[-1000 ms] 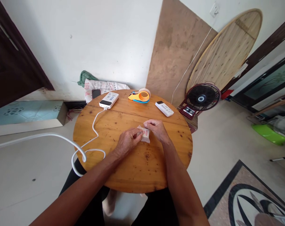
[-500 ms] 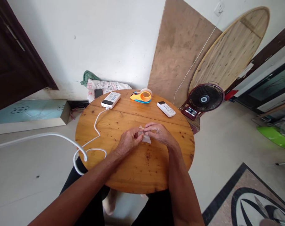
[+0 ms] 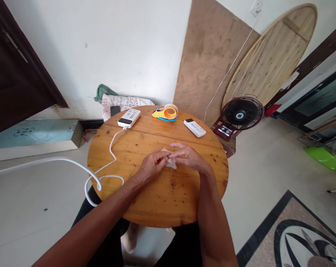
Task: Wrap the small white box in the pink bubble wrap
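Over the middle of the round table, my left hand [image 3: 153,164] is closed in a pinch, with thumb and forefinger round a small dark thing too tiny to name. My right hand [image 3: 190,158] meets it from the other side. Its thumb and one finger come together at the same spot, while another finger is raised and stretched out. A small, crumpled, whitish see-through piece [image 3: 172,164], perhaps thin plastic or tissue, shows beneath and between the fingertips. Part of it is hidden by the hands.
On the wooden table [image 3: 156,207] lie a white power bank [image 3: 129,118] with a white cable [image 3: 111,148], an orange and blue tape dispenser [image 3: 166,112], and a second white power bank [image 3: 195,128]. A fan [image 3: 241,115] stands beyond the right edge.
The fingers of my right hand have spread a little, one lifting away from the others. A small dark thing now shows at my left fingertips. The view has shifted slightly.
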Available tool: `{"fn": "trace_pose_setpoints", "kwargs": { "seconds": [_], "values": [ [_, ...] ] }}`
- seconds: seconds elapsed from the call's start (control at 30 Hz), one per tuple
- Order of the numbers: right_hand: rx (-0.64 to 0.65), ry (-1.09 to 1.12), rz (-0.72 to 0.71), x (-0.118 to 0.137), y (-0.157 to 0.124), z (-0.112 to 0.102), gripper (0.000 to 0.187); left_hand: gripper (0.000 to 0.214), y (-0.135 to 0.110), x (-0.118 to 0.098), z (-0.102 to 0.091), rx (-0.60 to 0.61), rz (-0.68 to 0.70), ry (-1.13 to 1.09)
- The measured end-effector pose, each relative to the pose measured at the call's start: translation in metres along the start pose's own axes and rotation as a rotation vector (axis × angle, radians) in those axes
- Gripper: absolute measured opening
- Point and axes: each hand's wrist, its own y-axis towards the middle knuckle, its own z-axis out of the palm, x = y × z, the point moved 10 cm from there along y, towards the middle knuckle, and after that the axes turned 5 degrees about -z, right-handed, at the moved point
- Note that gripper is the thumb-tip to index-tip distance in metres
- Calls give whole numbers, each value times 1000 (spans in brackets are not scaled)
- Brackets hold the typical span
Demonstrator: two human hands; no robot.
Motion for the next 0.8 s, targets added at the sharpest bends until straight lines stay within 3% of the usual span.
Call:
{"fn": "trace_pose_setpoints", "kwargs": {
  "seconds": [0.1,0.3,0.8],
  "values": [
    [-48,28,67,-6,0,-6,16,27,0,0,-2,-11,-15,17],
    [-309,49,235,-40,-1,-15,14,24,0,1,-4,-26,-33,36],
    [-253,670,398,-62,7,36,41,22,1,0,-4,-49,-12,26]
  ]
}}
